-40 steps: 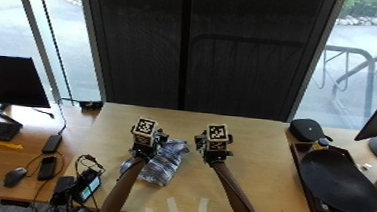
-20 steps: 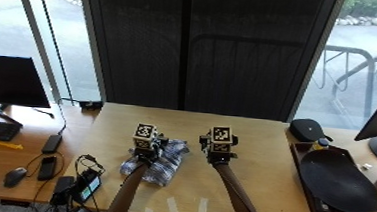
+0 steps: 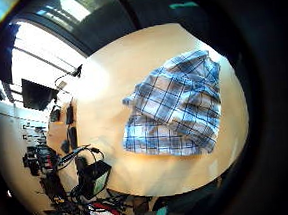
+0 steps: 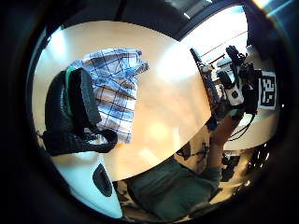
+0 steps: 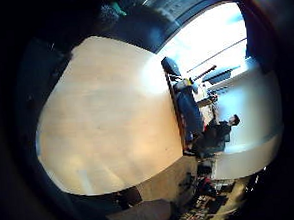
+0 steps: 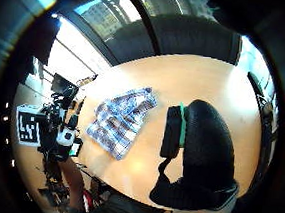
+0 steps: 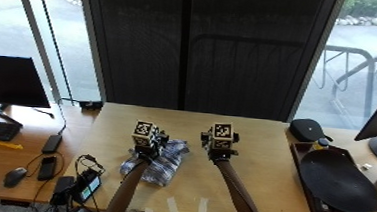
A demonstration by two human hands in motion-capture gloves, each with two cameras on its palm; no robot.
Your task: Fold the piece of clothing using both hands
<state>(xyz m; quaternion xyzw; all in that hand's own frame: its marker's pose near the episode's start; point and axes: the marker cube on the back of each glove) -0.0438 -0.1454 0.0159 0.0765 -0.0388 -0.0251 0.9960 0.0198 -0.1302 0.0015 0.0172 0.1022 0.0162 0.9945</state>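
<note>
Honestly, we see the plaid shirt (image 7: 156,164) bunched on the table (image 7: 253,135) under our left hand (image 7: 147,139). Soft, light, floppy — grab corners. Both hands' fingers: can't tell; right hand (image 7: 220,143) is beside it.

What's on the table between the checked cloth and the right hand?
Nothing: the outside view shows bare wooden table between the blue checked cloth and the right hand.

Both forearms reach forward side by side, left hand (image 7: 147,142) and right hand (image 7: 220,146) raised, fingers loosely curled, holding nothing.
</note>
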